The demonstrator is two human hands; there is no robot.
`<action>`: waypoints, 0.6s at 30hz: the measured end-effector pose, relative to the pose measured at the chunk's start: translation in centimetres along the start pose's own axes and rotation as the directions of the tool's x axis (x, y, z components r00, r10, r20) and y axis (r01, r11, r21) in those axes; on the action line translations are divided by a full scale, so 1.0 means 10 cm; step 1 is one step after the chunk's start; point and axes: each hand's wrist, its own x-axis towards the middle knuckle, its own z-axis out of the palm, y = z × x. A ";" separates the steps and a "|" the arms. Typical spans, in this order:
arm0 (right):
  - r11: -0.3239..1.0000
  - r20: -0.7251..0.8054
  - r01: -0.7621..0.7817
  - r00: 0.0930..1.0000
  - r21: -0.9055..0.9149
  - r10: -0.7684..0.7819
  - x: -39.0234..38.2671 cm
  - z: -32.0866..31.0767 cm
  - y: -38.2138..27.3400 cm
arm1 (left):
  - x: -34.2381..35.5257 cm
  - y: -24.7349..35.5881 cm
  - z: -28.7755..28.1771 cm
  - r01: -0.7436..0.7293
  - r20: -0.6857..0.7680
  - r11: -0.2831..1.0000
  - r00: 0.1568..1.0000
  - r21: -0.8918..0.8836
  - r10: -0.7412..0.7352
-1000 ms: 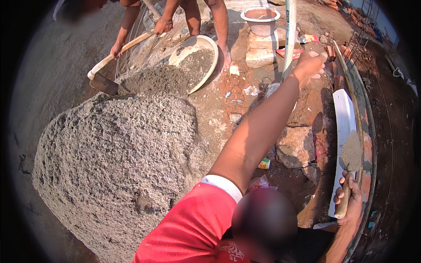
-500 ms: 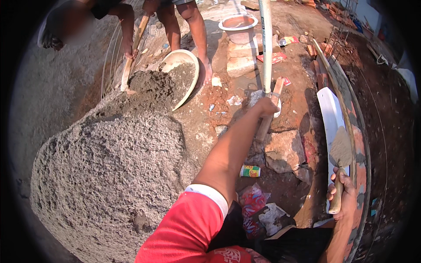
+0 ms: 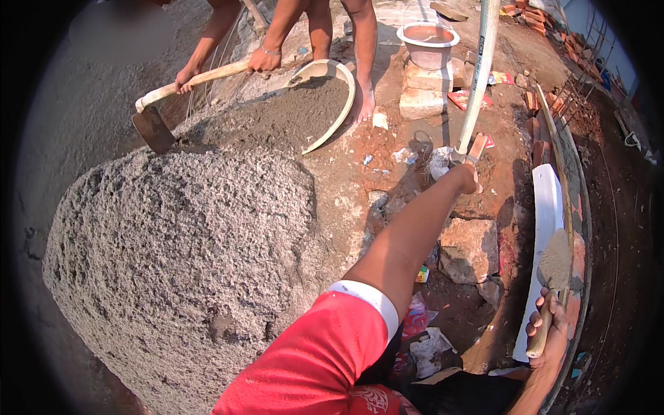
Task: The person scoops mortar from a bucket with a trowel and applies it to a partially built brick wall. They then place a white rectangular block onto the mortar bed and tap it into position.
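My left arm reaches forward in a red sleeve. At its end my left hand point(image 3: 469, 178) is closed around a short wooden strip point(image 3: 477, 146), its fingers partly hidden. A pale printed pipe point(image 3: 478, 83) rises beside this hand, its lower end close to the strip. At the right, my right hand point(image 3: 553, 330) grips the wooden handle of a trowel point(image 3: 555, 261). The trowel's blade points away from me and is coated in grey mortar. Under and beside it lies a long white curved piece point(image 3: 546, 207).
A large grey mortar heap point(image 3: 187, 256) fills the left. Behind it, another person's hands point(image 3: 266, 59) hold a hoe point(image 3: 153, 128) next to a tilted basin point(image 3: 348, 104) of mortar. A tub point(image 3: 429, 52) stands on blocks. A brick wall edge point(image 3: 579, 256) curves along the right.
The view has shifted left, so most things sit further right. The other person has swung the hoe leftward, bringing its blade into view behind the heap. My hands keep their holds.
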 end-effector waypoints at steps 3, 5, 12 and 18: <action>1.000 -0.019 0.003 1.000 -0.021 -0.003 0.02 -0.03 0.00 | 0.06 0.07 0.04 0.067 0.090 0.989 0.993 0.132 -0.079; 0.999 0.010 -0.014 1.000 -0.045 0.014 0.03 -0.05 -0.01 | 0.13 0.11 0.08 0.011 0.040 0.978 0.999 0.210 -0.019; 0.995 0.028 0.045 0.999 -0.091 -0.042 0.04 -0.07 0.01 | 0.17 0.14 0.09 -0.090 0.053 0.954 0.996 0.286 0.078; 0.994 0.028 0.066 0.998 -0.090 -0.063 0.05 -0.05 0.02 | 0.09 0.11 0.06 -0.027 -0.005 0.985 1.000 0.171 0.028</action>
